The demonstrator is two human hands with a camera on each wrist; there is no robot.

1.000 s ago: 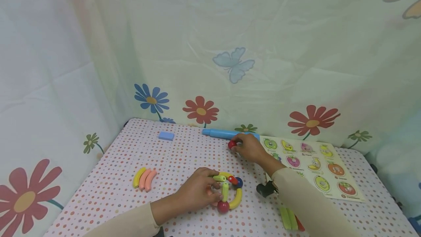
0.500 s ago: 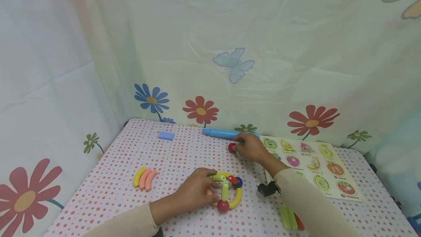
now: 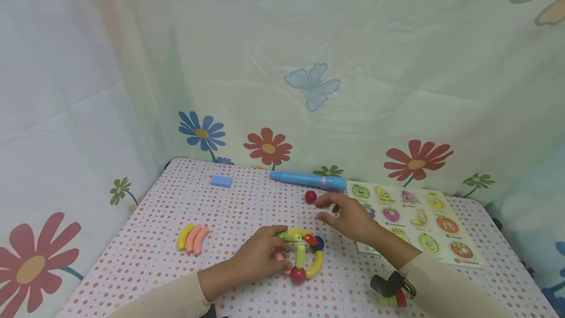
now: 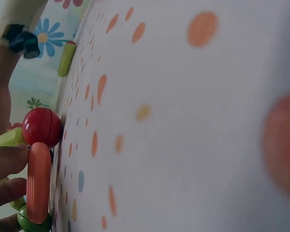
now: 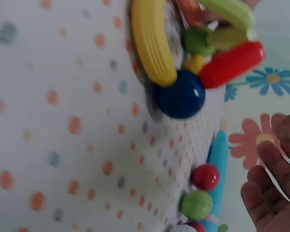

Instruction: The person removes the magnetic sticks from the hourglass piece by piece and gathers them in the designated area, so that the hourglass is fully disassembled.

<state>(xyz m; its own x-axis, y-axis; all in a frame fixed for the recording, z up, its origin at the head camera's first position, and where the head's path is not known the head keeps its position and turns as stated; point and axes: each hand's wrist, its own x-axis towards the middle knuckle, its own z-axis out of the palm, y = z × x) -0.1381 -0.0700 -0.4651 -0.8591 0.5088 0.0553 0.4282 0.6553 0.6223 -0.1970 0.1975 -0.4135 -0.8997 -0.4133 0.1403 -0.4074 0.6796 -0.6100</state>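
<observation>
Moved: right hand (image 3: 348,217) has drawn back from the red ball (image 3: 311,197) towards the frame (image 3: 317,263), leaving the ball on the surface (image 3: 145,269).
Right hand: fingers loosely bent, holding nothing; beyond the frame and to its right.
Left hand (image 3: 261,251): fingers and thumb grip the frame's left side.
Frame: a ring of bent sticks and balls; a green stick (image 3: 300,256) stands about upright at its near edge, a red stick (image 5: 233,64) slants up from its blue ball (image 5: 180,94).
Red ball: beyond the frame, just off the right fingertips, so the right hand is nearer; round, no long axis.
Green ball (image 5: 196,204): beside the red ball, beyond the frame.
Blue tube (image 3: 304,179): farther beyond the frame, long axis crosswise.
</observation>
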